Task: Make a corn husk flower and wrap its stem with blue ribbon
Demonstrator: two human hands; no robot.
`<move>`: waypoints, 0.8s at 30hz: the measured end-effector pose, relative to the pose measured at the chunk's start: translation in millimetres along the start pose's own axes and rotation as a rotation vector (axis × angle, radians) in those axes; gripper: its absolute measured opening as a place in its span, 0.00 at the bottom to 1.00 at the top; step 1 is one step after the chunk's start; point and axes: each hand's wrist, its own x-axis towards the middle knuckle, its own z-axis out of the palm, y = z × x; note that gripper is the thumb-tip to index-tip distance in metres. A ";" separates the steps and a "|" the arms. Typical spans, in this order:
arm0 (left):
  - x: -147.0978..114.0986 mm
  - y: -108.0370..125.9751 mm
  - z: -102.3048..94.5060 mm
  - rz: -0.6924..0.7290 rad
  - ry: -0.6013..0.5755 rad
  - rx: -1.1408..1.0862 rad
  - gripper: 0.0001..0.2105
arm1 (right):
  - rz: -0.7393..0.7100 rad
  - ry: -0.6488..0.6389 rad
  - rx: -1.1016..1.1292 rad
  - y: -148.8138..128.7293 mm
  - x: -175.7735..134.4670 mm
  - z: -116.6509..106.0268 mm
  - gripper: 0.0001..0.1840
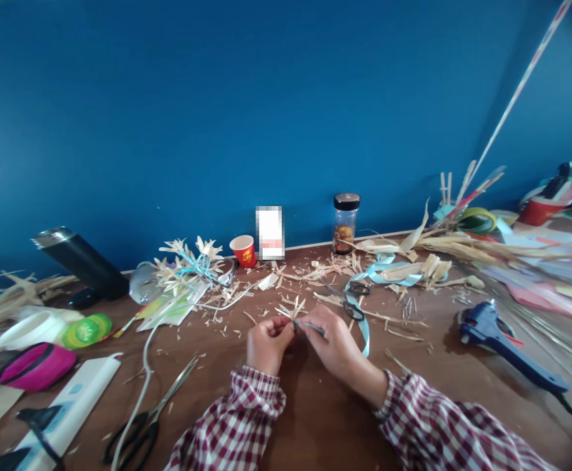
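Observation:
My left hand [269, 341] is closed in a pinch on the base of a small flower of pale dried husk strips [291, 309]. Its pointed petals fan out above the fingertips. Close beside it, my right hand [333, 340] pinches a thin grey strip-like piece [312, 326] whose tip meets the flower's base; its exact kind cannot be made out. Fingers hide the point where the two meet. Just right of the hands lie small dark-handled scissors [353, 311] and a curling light-blue ribbon [365, 333].
Larger scissors [154, 412], a white cable [146, 366] and a power strip [77, 405] lie at left. A bunch of husk flowers [190, 265], a red paper cup [244, 252] and a lidded jar [345, 226] are farther back. At right rests a blue glue gun [511, 347].

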 end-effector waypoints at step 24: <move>-0.2 0.8 -2.9 0.072 0.005 0.190 0.11 | -0.003 0.102 -0.013 -3.2 -4.5 4.4 0.10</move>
